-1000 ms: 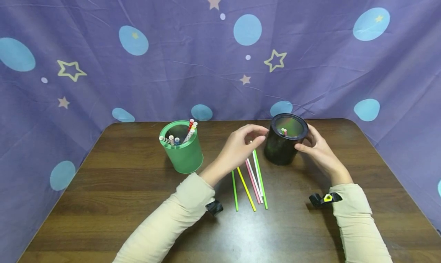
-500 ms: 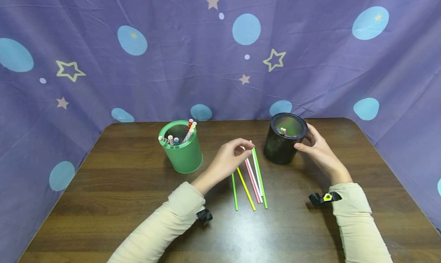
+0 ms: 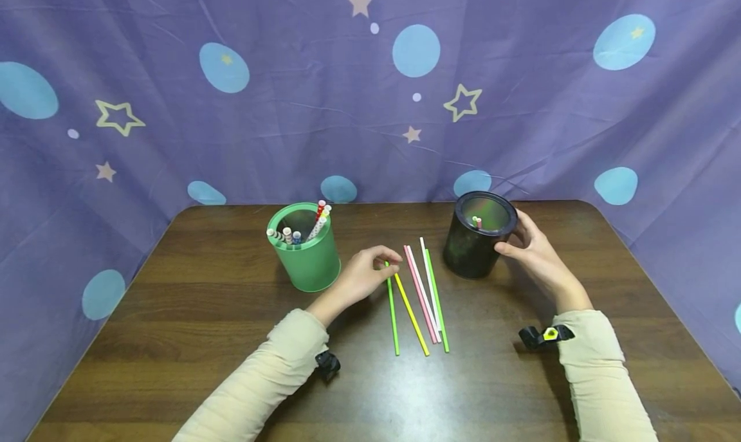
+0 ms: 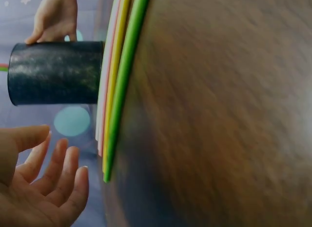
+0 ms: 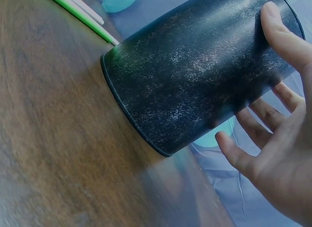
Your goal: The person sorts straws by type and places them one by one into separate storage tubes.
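One green stick (image 3: pixel 393 320) is best pinched by the left hand (image 3: pixel 361 273), its fingers parted, the black can (image 3: pixel 470 254) gripped by the right hand (image 3: pixel 541 260).

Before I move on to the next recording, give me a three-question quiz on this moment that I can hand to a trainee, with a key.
1. Open: Which thing does the person's right hand hold?
2. True or false: The left hand is clasped round the green container.
3. Multiple choice: What colour is the leftmost stick lying on the wooden table, from the person's side?
A) white
B) green
C) pink

Key:
1. The black cylindrical container.
2. False; nothing is in its fingers.
3. B
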Action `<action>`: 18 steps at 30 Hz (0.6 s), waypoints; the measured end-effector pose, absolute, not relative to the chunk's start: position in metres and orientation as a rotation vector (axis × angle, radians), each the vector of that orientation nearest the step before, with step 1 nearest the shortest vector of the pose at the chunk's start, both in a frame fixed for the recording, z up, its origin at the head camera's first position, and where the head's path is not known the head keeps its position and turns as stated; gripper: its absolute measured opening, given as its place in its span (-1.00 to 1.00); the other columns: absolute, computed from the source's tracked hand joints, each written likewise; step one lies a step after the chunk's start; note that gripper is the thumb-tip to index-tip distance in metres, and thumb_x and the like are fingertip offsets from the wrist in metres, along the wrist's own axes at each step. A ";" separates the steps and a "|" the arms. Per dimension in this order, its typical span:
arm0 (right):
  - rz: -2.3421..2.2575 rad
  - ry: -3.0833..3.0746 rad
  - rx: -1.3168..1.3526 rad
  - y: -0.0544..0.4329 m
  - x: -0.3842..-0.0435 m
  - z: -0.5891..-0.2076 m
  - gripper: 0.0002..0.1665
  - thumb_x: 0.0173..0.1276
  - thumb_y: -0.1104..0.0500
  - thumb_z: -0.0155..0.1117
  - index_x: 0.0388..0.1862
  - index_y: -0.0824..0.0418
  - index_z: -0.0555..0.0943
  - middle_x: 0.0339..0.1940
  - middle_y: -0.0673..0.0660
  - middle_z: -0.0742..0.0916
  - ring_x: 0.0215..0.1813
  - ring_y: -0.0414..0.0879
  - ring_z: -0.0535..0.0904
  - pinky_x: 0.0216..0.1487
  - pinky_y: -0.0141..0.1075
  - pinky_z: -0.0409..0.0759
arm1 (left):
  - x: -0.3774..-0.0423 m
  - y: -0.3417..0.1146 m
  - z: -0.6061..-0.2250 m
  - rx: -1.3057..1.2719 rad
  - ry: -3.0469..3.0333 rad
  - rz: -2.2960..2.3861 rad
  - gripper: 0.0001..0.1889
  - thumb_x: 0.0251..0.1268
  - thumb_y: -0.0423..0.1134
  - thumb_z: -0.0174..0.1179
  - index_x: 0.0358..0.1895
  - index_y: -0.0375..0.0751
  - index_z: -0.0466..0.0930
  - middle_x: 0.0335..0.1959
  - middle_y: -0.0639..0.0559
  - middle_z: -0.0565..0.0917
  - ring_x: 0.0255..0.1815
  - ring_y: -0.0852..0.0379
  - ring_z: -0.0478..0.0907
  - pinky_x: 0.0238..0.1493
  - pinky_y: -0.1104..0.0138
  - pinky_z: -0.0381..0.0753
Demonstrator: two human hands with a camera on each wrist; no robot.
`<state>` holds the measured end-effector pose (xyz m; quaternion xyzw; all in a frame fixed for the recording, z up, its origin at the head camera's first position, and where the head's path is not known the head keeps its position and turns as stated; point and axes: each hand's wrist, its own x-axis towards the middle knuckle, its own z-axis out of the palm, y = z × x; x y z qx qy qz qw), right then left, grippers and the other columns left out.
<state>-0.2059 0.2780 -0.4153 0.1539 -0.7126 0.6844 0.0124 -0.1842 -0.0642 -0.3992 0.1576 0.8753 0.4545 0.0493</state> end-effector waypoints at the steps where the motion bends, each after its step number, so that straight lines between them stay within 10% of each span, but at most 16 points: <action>1: 2.136 -2.221 0.480 0.278 -0.206 -0.415 -0.17 0.33 0.48 0.25 0.51 0.06 0.23 0.26 -0.08 0.49 0.26 -0.17 0.36 0.10 -0.47 0.47 | -0.185 -0.066 -0.401 0.474 2.660 1.373 -0.82 0.33 -0.34 0.27 -0.05 -0.21 0.69 -0.14 0.00 0.72 -0.14 0.05 0.63 -0.09 0.23 0.59; 18: 2.150 -2.228 0.463 0.277 -0.205 -0.415 -0.14 0.34 0.46 0.25 0.54 0.09 0.19 0.31 -0.04 0.45 0.30 -0.17 0.32 0.15 -0.47 0.42 | -0.200 -0.071 -0.410 0.266 2.670 1.160 -0.67 0.25 -0.29 0.34 0.04 -0.35 0.59 -0.26 -0.06 0.69 -0.21 0.02 0.61 -0.12 0.25 0.57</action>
